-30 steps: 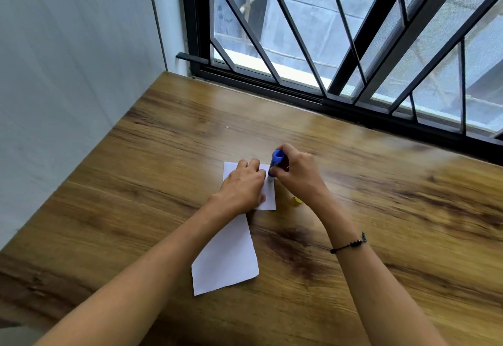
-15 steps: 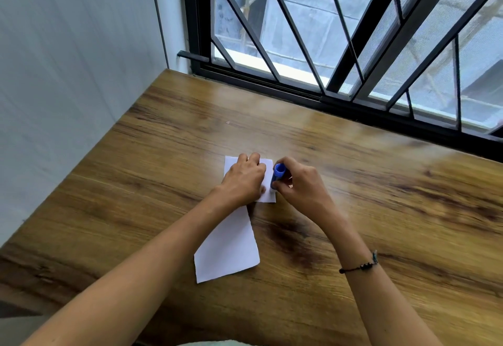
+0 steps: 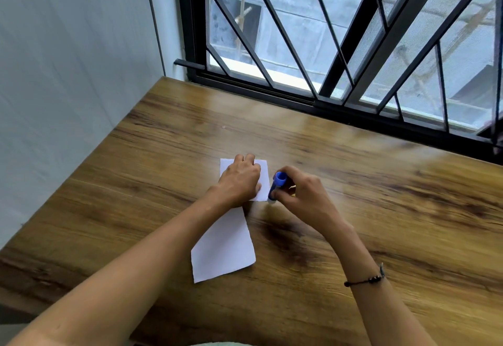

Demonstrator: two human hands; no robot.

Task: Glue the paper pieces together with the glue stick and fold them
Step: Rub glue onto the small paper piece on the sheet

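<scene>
Head view: left hand (image 3: 239,179) presses paper (image 3: 264,179) flat; right hand (image 3: 302,196) grip clamps glue stick (image 3: 276,185).

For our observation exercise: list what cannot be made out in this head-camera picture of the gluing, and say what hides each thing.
- Head view: the glue stick tip's contact with the far paper piece is blurred by motion.
- The overlap of the far piece and the near paper piece is hidden under the left hand.
- The stick's barrel is partly covered by the right hand.
</scene>
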